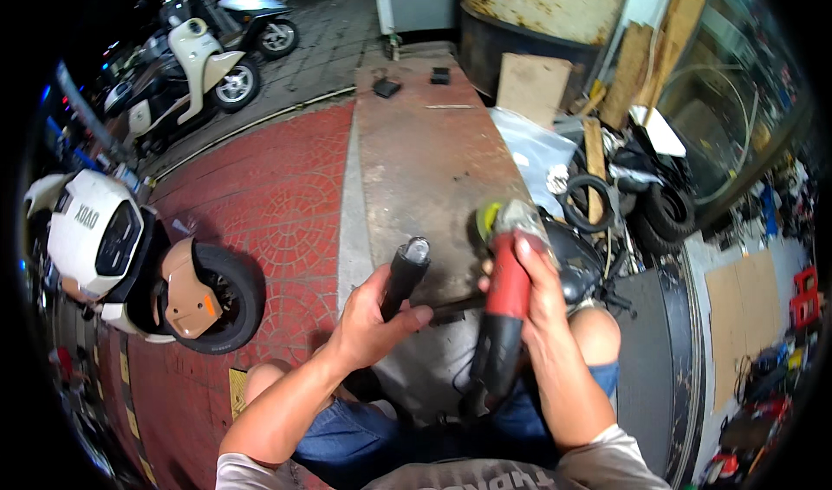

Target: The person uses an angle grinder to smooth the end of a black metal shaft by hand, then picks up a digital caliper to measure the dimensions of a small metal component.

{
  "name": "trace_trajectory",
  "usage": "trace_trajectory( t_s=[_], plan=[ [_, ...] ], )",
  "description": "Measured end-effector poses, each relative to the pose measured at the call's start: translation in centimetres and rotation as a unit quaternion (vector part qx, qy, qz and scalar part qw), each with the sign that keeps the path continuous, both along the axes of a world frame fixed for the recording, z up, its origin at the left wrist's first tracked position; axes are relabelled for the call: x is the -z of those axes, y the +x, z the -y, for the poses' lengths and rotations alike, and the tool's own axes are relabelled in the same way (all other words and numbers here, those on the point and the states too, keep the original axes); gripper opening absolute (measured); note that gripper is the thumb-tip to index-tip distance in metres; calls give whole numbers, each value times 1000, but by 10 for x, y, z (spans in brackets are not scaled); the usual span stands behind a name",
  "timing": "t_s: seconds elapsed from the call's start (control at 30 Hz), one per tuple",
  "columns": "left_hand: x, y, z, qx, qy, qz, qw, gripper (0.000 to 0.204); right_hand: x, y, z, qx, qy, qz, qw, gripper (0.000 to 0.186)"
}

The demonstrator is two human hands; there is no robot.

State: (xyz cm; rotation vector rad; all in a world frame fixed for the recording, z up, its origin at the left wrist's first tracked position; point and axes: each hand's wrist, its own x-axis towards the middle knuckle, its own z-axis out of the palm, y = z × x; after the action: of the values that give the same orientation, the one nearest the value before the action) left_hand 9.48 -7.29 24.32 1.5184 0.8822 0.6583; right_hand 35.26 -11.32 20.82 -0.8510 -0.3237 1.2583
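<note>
My left hand (pixel 362 324) is closed around a black tube (pixel 404 275), whose bare metal end points up and away from me. To its right, my right hand (pixel 544 292) grips a red and black angle grinder (pixel 508 292) by its body. A yellow-green disc (pixel 487 221) shows at the grinder's head, apart from the tube. Whether the disc is spinning, I cannot tell. Both hands are above the near end of a worn brown metal plate (pixel 420 169). On its far end lie two small black pieces (pixel 386 86) and a thin pale strip (pixel 449 107).
A white scooter (pixel 95 230) with a tan fender stands at the left; a cream scooter (pixel 195 65) is parked farther back. Beyond the plate is a rusty drum (pixel 537 31). Tyres (pixel 666 217), wood planks (pixel 628 74) and scrap crowd the right side. Red paving (pixel 295 169) lies left.
</note>
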Motion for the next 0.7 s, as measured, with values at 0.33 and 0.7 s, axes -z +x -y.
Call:
trace_trajectory(
  t_s=[0.33, 0.7],
  plan=[
    [-56, 53, 27, 123, 173, -253, 944, 92, 19, 0, -39, -25, -27, -58, 998, 59],
    [-26, 32, 33, 95, 299, -186, 931, 83, 15, -6, -40, -18, -34, -56, 998, 55]
  ],
)
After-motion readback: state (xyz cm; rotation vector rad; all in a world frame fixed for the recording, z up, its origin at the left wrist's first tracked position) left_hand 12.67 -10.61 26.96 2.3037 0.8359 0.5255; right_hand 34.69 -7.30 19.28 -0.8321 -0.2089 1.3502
